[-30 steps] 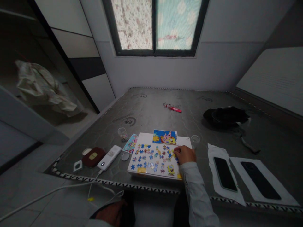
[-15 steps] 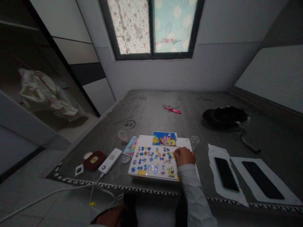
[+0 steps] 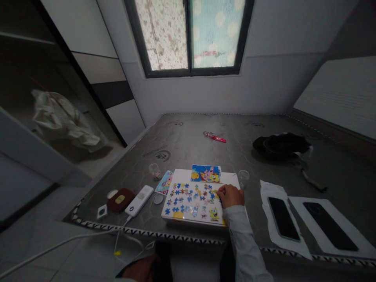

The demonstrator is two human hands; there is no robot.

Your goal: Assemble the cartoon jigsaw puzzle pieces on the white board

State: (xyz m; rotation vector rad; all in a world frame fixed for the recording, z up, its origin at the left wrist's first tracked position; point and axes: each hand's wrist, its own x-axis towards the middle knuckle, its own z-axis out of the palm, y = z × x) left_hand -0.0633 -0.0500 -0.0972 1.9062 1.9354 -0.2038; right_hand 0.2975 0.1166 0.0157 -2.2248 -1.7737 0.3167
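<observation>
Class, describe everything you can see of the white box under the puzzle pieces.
The white box is flat and rectangular, with a smooth-looking top and a shallow front side, possibly cardboard. Yellow patches show along its near edge. It lies flat near the front edge of the grey surface. Puzzle pieces cover much of its top, and a blue picture card overlaps its far edge. The right hand hides part of its right side; whether they touch is unclear.

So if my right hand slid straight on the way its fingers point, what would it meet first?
Your right hand would probably first meet the puzzle pieces just to its left on the white box; whether it touches one now, I can't tell.
</observation>
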